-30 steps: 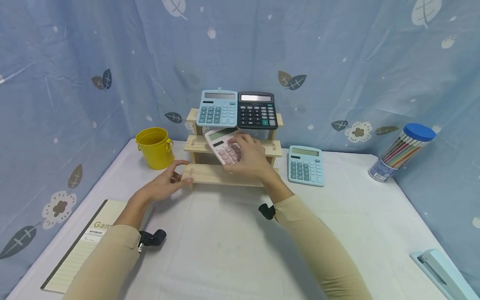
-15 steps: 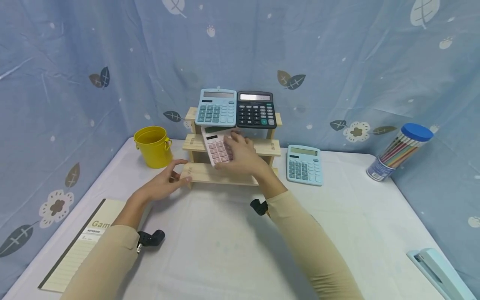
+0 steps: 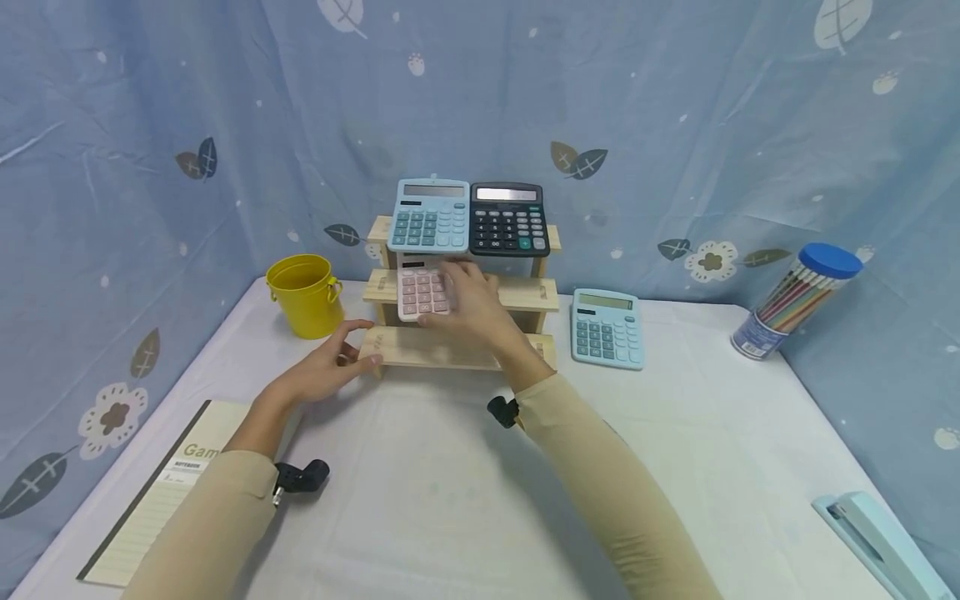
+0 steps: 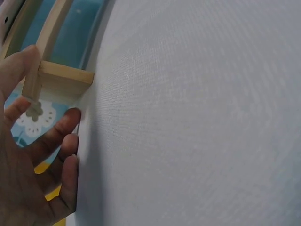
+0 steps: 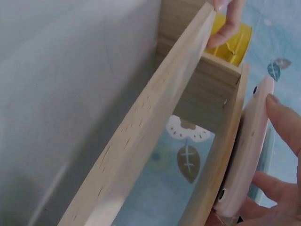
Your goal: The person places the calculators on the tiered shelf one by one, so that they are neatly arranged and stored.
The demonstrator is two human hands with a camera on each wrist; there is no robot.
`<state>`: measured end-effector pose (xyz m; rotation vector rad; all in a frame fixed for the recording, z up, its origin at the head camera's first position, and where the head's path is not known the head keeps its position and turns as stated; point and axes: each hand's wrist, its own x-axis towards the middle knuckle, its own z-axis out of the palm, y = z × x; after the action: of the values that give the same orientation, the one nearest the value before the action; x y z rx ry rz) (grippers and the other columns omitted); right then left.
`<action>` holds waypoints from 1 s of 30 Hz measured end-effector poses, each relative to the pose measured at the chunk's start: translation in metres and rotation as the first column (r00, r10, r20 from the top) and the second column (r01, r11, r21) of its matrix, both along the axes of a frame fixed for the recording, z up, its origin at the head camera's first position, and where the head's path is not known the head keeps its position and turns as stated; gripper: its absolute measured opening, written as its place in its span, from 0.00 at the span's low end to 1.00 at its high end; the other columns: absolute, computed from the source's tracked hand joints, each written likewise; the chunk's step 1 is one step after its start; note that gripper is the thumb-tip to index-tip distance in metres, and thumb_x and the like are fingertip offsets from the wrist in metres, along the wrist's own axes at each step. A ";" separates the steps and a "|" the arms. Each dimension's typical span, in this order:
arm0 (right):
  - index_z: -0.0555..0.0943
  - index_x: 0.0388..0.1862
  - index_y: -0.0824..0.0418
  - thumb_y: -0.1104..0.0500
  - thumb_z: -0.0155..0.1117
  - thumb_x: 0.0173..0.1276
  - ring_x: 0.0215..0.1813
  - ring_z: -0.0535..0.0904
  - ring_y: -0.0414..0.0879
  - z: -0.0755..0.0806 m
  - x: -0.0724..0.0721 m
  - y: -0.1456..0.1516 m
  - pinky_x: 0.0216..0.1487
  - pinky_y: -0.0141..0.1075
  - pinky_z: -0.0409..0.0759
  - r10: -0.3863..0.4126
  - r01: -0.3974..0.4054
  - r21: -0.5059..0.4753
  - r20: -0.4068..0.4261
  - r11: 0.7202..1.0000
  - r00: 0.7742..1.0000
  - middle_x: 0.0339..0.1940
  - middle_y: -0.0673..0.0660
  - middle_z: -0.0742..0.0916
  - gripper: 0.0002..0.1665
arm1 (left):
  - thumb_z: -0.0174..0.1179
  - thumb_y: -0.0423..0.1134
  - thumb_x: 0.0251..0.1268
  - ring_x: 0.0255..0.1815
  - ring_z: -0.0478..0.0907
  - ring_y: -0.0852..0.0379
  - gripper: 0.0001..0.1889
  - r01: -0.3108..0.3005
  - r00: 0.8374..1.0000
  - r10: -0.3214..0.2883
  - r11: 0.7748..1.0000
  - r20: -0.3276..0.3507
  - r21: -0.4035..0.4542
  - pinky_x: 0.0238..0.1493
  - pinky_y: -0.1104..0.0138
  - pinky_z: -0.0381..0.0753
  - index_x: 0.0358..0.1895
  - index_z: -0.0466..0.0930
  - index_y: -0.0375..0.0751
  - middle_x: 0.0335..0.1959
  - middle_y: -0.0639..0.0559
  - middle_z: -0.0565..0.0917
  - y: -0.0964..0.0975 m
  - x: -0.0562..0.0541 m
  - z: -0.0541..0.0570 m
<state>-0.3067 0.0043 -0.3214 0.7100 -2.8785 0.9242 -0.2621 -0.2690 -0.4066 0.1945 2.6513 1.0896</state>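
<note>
In the head view, a pink calculator (image 3: 422, 293) lies nearly square on the middle step of a three-step wooden rack (image 3: 457, 346). My right hand (image 3: 472, 304) grips its right side, thumb at the near edge; the calculator's top is hidden under the upper step. In the right wrist view, the calculator (image 5: 249, 146) sits against the plank, between thumb and fingers. My left hand (image 3: 326, 362) grips the left end of the lowest step, thumb in front; its other fingers spread out beside the rack in the left wrist view. A light blue calculator (image 3: 430, 217) and a black calculator (image 3: 510, 218) fill the top step.
Another light blue calculator (image 3: 607, 329) lies right of the rack. A yellow bucket (image 3: 303, 296) stands left of it, and a notebook (image 3: 161, 492) lies near the left forearm. A pencil tub (image 3: 795, 300) and a light blue stapler (image 3: 881, 542) are at the right.
My right hand has shifted left with the pink calculator, which has turned from slanted to nearly straight and slid back onto the middle step. My left hand stays at the rack's end.
</note>
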 end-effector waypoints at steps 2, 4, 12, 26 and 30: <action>0.63 0.80 0.56 0.44 0.77 0.62 0.80 0.58 0.55 0.000 -0.002 -0.003 0.79 0.49 0.54 -0.016 0.016 -0.025 -0.009 1.000 1.000 0.81 0.59 0.65 0.52 | 0.56 0.66 0.73 0.59 0.75 0.40 0.42 0.001 1.000 -0.001 1.000 -0.006 0.001 0.54 0.52 0.76 0.81 0.45 0.61 0.61 0.34 0.75 0.000 0.001 0.001; 0.64 0.80 0.57 0.44 0.76 0.63 0.80 0.59 0.54 0.000 -0.005 -0.006 0.79 0.47 0.53 -0.033 0.032 -0.046 -0.020 0.998 0.999 0.81 0.59 0.65 0.51 | 0.56 0.65 0.73 0.59 0.76 0.39 0.41 0.004 1.000 -0.004 1.000 -0.013 0.003 0.54 0.51 0.76 0.81 0.45 0.60 0.61 0.34 0.75 0.000 0.001 0.001; 0.65 0.80 0.56 0.45 0.76 0.65 0.79 0.61 0.53 -0.003 -0.010 -0.009 0.78 0.46 0.57 -0.084 0.082 -0.091 -0.015 0.992 0.996 0.82 0.56 0.65 0.49 | 0.56 0.66 0.73 0.61 0.75 0.38 0.42 0.015 1.000 -0.015 1.000 -0.008 0.013 0.56 0.49 0.76 0.81 0.45 0.60 0.62 0.33 0.75 0.002 0.001 0.000; 0.64 0.79 0.57 0.43 0.74 0.67 0.74 0.63 0.58 -0.009 -0.009 -0.019 0.75 0.49 0.64 -0.089 0.087 -0.101 -0.017 0.991 0.996 0.79 0.59 0.66 0.48 | 0.55 0.66 0.73 0.61 0.75 0.38 0.43 0.012 1.000 -0.012 1.000 -0.002 0.005 0.57 0.47 0.76 0.81 0.44 0.59 0.63 0.32 0.74 -0.001 0.002 -0.001; 0.62 0.80 0.56 0.44 0.73 0.67 0.77 0.62 0.57 -0.007 -0.007 -0.015 0.77 0.49 0.61 -0.079 0.079 -0.083 -0.002 0.993 0.997 0.81 0.59 0.64 0.49 | 0.55 0.67 0.73 0.60 0.75 0.39 0.43 0.011 1.000 -0.011 1.000 -0.002 0.000 0.56 0.48 0.75 0.81 0.44 0.60 0.62 0.33 0.75 0.000 0.001 0.000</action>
<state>-0.3141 -0.0103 -0.3282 0.5867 -2.8210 1.0232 -0.2607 -0.2693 -0.4062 0.2097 2.6487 1.0868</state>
